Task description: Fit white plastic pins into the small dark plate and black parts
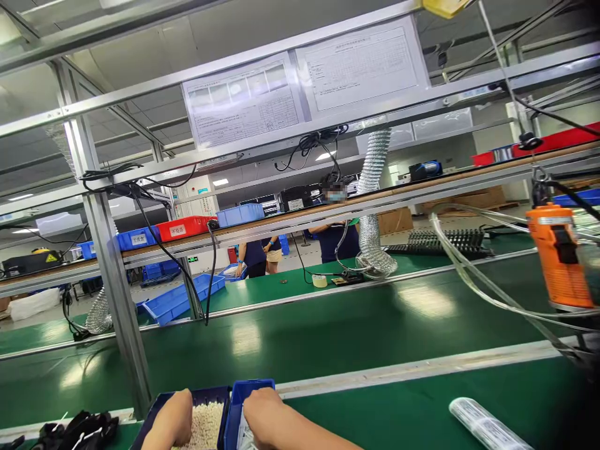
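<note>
A: Where were the hands?

B: The left hand (177, 415) was at seven o'clock, dipped into the dark blue bin (209, 394) beside the cream pieces (209, 422). The right hand (263, 409) was near six, over the brighter blue bin (255, 383) with the white pieces (244, 434).

A: Gripping anything?

B: I couldn't tell — both sets of fingertips were hidden, so wide or narrow was anyone's guess.

A: What worried you?

B: Mixing, mostly. The bins were side by side, and the cream pieces looked small and loose; a careless lift could have dropped some into the neighbour. A wrist catching a rim could have tipped a bin — and scattered them over the green surface (375, 400).

A: Anything else?

B: At three o'clock, the clear tubing (473, 275) looped near the orange tool (562, 262) (a fair way from either hand). A wide reach might have snagged it.
</note>
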Demonstrator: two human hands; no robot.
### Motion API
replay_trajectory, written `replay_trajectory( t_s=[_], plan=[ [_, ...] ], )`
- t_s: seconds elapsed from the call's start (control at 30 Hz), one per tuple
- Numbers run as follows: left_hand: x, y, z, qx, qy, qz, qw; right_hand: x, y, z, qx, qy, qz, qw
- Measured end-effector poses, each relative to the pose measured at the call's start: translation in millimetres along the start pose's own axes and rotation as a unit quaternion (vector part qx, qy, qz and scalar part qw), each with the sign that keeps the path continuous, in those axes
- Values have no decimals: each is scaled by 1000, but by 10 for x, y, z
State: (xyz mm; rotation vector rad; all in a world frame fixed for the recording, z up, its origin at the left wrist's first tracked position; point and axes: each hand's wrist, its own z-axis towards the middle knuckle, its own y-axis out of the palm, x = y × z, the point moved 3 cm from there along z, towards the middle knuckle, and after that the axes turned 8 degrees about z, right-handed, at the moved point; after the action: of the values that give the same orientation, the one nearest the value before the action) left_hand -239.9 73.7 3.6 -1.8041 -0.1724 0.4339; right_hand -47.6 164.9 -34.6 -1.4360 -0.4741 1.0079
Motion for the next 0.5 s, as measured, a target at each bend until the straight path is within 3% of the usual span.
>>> replay_trajectory(
  t_s=[0.17, 0.33, 0.5],
  plan=[
    [7, 37, 71, -7, 14, -16, 1000, -15, -83, -111, -42, 32, -41, 998],
    [5, 64, 113, -2, 2, -19, 1000, -55, -529, -513, 63, -20, 16, 998],
    [-74, 80, 120, 24, -27, -34, 999, 160, -860, -1219, 120, -35, 99, 987]
  ],
)
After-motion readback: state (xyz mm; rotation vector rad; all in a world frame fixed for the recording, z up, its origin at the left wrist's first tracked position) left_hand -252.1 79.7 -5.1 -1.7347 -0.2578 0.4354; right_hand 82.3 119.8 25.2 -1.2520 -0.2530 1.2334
